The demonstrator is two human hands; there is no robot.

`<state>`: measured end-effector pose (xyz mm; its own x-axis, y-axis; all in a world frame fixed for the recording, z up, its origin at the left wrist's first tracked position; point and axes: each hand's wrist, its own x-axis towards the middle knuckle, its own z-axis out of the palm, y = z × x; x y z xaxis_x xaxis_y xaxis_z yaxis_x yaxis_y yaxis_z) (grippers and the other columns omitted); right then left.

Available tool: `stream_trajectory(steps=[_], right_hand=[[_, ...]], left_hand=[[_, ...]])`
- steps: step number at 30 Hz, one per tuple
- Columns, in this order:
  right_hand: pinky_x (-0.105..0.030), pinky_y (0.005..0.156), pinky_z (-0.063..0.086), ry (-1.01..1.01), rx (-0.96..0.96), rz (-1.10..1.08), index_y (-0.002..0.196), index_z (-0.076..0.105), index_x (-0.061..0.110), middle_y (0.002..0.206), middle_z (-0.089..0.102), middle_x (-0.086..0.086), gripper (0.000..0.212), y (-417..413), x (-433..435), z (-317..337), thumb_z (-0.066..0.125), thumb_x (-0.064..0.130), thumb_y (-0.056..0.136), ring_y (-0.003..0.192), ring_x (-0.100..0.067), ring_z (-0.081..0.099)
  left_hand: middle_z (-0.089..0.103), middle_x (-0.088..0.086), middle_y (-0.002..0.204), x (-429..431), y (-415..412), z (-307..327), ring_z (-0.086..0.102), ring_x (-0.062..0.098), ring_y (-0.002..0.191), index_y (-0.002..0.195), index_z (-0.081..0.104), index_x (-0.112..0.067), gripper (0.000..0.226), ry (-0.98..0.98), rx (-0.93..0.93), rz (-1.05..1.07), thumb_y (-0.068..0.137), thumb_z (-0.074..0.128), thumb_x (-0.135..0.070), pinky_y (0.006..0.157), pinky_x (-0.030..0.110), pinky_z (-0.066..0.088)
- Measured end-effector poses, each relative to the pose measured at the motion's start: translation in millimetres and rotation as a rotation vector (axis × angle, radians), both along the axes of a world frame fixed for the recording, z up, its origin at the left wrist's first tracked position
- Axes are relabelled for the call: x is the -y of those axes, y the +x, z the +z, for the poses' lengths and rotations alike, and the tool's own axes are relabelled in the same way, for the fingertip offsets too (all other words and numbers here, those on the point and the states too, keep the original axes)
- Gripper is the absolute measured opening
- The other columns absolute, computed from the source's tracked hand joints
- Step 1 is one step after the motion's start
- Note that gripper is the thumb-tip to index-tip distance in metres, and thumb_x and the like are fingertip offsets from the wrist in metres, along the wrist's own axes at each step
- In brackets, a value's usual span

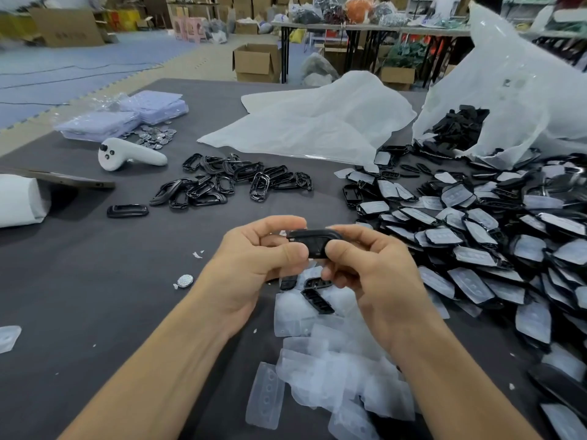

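Both hands meet at the centre of the frame: the left hand [254, 258] and right hand [365, 265] each pinch an end of a black key-fob shell [314, 241], held above the grey table [95, 281]. Clear silicone pads [333, 360] lie below; black frames [228, 182] lie piled at upper centre.

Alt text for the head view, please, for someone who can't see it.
The left hand and right hand grip a black plastic shell over a dark table. A heap of film-covered shells lies to the right; loose black frames lie beyond.
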<state>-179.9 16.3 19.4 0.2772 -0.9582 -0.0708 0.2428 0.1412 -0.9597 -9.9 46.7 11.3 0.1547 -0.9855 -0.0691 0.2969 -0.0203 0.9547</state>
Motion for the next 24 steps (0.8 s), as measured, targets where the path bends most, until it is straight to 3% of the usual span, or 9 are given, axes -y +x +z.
stream_trajectory(steps=[2, 6, 11, 14, 17, 19, 21, 22, 24], right_hand=[[-0.024, 0.056, 0.046, 0.069, 0.047, 0.138, 0.087, 0.076, 0.005, 0.076, 0.064, -0.016, 0.014, -1, 0, 2, 0.065, -0.004, 0.088, 0.059, -0.019, 0.055], [-0.023, 0.069, 0.048, 0.138, 0.137, 0.276, 0.079, 0.076, 0.009, 0.075, 0.058, -0.008, 0.008, -5, -2, 7, 0.074, 0.012, 0.072, 0.066, -0.013, 0.054], [-0.025, 0.065, 0.044, 0.118, 0.159, 0.035, 0.079, 0.076, 0.009, 0.070, 0.059, -0.006, 0.006, 2, -1, 2, 0.075, 0.005, 0.074, 0.063, -0.014, 0.051], [-0.022, 0.064, 0.048, -0.173, -0.145, -0.162, 0.074, 0.081, 0.021, 0.067, 0.067, 0.002, 0.027, 2, 2, -6, 0.074, -0.002, 0.087, 0.061, -0.010, 0.057], [-0.020, 0.079, 0.054, -0.696, -0.589, -0.258, 0.092, 0.083, 0.028, 0.090, 0.074, 0.016, 0.024, 2, -2, -13, 0.081, 0.005, 0.085, 0.085, -0.006, 0.070], [-0.019, 0.090, 0.051, -0.887, -0.747, -0.261, 0.102, 0.083, 0.023, 0.102, 0.071, 0.021, 0.027, 5, -5, -17, 0.084, 0.005, 0.082, 0.097, -0.006, 0.068], [-0.018, 0.101, 0.046, -0.875, -0.835, -0.184, 0.106, 0.082, 0.026, 0.112, 0.072, 0.018, 0.039, 7, -6, -18, 0.081, -0.001, 0.079, 0.108, -0.004, 0.065], [-0.016, 0.104, 0.044, -0.809, -0.830, -0.124, 0.107, 0.081, 0.029, 0.117, 0.071, 0.018, 0.046, 7, -7, -16, 0.076, -0.005, 0.078, 0.113, 0.001, 0.062], [-0.008, 0.094, 0.047, -0.677, -0.753, -0.090, 0.107, 0.080, 0.034, 0.119, 0.070, 0.020, 0.054, 3, -8, -12, 0.065, -0.009, 0.078, 0.107, 0.011, 0.062]], left_hand=[[0.061, 0.006, 0.065, 0, 8, 4, 0.068, 0.020, 0.060, 0.095, 0.084, -0.024, 0.041, -0.032, -0.027, -0.066, 0.062, 0.084, 0.000, 0.061, 0.023, 0.059], [0.070, 0.009, 0.071, -3, 18, 9, 0.068, 0.015, 0.054, 0.101, 0.083, -0.018, 0.059, -0.060, -0.165, -0.234, 0.045, 0.104, -0.020, 0.057, 0.023, 0.058], [0.081, 0.007, 0.088, -1, 6, 8, 0.078, 0.011, 0.073, 0.090, 0.085, -0.021, 0.017, 0.043, -0.138, -0.060, 0.078, 0.076, -0.015, 0.061, 0.021, 0.060], [0.080, 0.014, 0.099, -1, -1, 6, 0.079, 0.019, 0.086, 0.092, 0.082, -0.010, 0.022, 0.175, -0.046, -0.030, 0.096, 0.066, -0.025, 0.061, 0.022, 0.060], [0.080, 0.013, 0.101, -1, -5, 4, 0.079, 0.021, 0.093, 0.094, 0.083, -0.008, 0.030, 0.188, -0.064, -0.034, 0.099, 0.063, -0.031, 0.065, 0.024, 0.061], [0.080, 0.010, 0.096, -1, -7, 2, 0.079, 0.017, 0.086, 0.097, 0.082, -0.007, 0.024, 0.166, -0.047, -0.012, 0.099, 0.066, -0.024, 0.067, 0.024, 0.061], [0.080, 0.010, 0.091, -1, -7, 0, 0.077, 0.016, 0.078, 0.096, 0.081, -0.009, 0.013, 0.156, 0.025, 0.049, 0.095, 0.068, -0.007, 0.067, 0.023, 0.061], [0.080, 0.010, 0.088, -1, -6, -1, 0.077, 0.018, 0.076, 0.091, 0.083, -0.012, 0.020, 0.153, 0.076, 0.091, 0.092, 0.068, 0.002, 0.066, 0.023, 0.061], [0.080, 0.009, 0.079, 2, -2, -3, 0.076, 0.018, 0.069, 0.078, 0.083, -0.019, 0.032, 0.147, 0.208, 0.210, 0.085, 0.069, 0.009, 0.060, 0.025, 0.061]])
